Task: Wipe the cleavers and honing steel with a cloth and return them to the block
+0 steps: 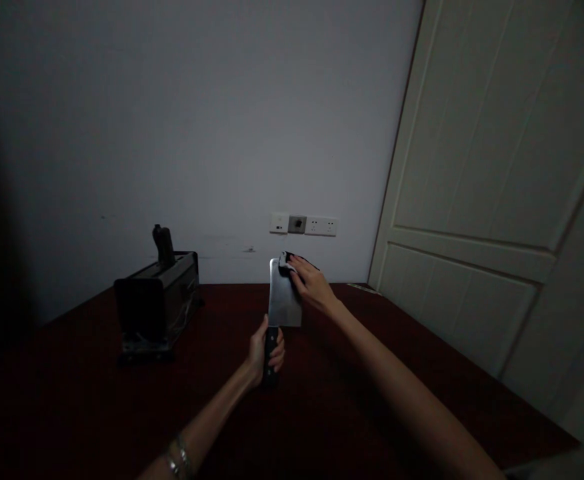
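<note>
A cleaver (285, 300) with a broad metal blade and a dark riveted handle is held up, blade pointing away from me. My left hand (265, 350) is wrapped round its handle. At the upper right part of the blade, my right hand (312, 279) presses a black-and-white cloth (286, 263) against the metal. The fingers lie over the cloth, so part of it is hidden.
A dark knife block (179, 293) with a black handle sticking out of its top stands on the dark red table (222, 427) at the left. Wall sockets (321, 227) are behind. A pale panelled door (472, 267) borders the right side.
</note>
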Demonstrator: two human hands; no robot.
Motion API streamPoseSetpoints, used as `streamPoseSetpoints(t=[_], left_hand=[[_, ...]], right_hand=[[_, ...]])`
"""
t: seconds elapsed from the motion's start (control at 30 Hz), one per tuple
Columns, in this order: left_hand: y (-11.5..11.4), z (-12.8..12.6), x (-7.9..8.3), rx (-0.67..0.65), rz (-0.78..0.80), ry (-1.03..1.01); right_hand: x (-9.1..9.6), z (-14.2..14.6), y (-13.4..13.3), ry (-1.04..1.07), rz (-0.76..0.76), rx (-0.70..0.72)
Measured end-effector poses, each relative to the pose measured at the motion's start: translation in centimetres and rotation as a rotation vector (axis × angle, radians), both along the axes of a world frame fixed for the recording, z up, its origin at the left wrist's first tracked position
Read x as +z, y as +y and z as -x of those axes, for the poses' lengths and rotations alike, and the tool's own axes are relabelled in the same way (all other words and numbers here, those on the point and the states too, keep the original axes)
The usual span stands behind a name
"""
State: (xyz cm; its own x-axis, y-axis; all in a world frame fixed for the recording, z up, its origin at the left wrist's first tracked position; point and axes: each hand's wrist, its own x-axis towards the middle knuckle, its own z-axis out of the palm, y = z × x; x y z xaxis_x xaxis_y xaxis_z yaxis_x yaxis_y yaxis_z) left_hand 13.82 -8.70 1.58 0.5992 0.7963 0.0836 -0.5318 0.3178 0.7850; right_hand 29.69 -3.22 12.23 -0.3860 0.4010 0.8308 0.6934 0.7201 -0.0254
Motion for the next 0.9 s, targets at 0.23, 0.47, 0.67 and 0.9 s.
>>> streamPoseSetpoints(t=[0.23,0.47,0.67,0.9], left_hand=[[0.1,0.1,0.0,0.032,0.034,-0.02],[0.6,0.6,0.1,0.117,0.048,0.061],[-0.2,0.1,0.2,0.022,-0.029,0.058],[0.1,0.1,-0.1,0.035,0.013,0.061]], right_hand=[[-4.6,0.1,-4.1,-0.095,0.053,0.094],[-6.6,0.6,-6.8,-0.234,0.065,0.172],[-1.8,-0.1,-3.2,-0.16,0.013,0.075],[-3.6,1.1,-4.5,-0.159,0.02,0.102]])
